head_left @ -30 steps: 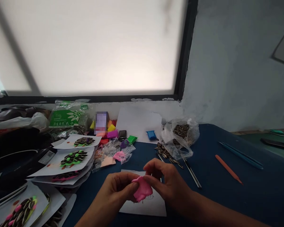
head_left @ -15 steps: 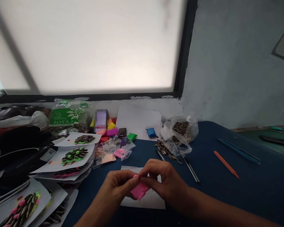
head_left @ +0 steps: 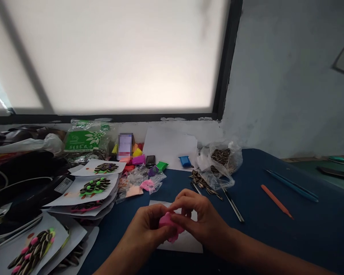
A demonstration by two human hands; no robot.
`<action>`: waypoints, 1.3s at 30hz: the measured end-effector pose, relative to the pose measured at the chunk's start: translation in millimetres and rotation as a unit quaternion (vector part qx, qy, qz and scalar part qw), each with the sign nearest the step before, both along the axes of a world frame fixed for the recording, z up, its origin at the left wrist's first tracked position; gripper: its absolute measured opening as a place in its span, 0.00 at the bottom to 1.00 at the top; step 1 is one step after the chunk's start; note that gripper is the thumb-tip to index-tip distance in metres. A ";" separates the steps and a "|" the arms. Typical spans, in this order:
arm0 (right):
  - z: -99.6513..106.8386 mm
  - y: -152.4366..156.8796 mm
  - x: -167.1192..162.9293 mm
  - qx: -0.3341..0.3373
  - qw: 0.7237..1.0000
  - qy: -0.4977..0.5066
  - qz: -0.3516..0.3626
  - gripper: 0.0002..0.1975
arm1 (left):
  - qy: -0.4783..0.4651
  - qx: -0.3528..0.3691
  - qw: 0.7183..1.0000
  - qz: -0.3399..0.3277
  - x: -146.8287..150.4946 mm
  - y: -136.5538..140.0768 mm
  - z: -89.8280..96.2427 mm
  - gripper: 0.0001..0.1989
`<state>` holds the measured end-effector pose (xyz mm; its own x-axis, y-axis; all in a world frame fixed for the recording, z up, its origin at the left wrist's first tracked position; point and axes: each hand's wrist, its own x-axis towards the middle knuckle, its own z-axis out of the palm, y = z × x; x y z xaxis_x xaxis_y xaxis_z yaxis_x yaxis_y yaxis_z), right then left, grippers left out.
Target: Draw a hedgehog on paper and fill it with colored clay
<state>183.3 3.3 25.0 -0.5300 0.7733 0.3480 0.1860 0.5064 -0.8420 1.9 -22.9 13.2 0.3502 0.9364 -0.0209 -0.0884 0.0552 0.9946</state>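
A soft pink lump of modelling clay (head_left: 169,221) is pinched between my two hands, above a white sheet of paper (head_left: 189,246). My left hand (head_left: 146,227) has its thumb across the front of the clay and its fingers behind. From the other side, my right hand (head_left: 199,214) grips the clay with thumb and fingertips, its index finger bent over the top. Both hands partly cover the paper. Just beyond them lie loose sunflower seeds (head_left: 205,183) and a pen (head_left: 233,206).
Paper cards with seed hedgehogs (head_left: 94,187) pile up on the left. Clay packets (head_left: 134,190) lie behind my hands, near a green seed bag (head_left: 86,139). A clear bag of seeds (head_left: 220,160), an orange clay tool (head_left: 276,200) and blue tweezers (head_left: 292,185) sit to the right.
My left thumb has shifted down across the clay, and more of the pink lump shows between the hands. The whole view has moved slightly.
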 end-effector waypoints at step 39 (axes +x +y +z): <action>7.4 1.5 2.5 -0.145 0.988 0.038 0.022 0.17 | 0.002 -0.039 0.998 0.045 -4.6 -1.9 16.4 0.20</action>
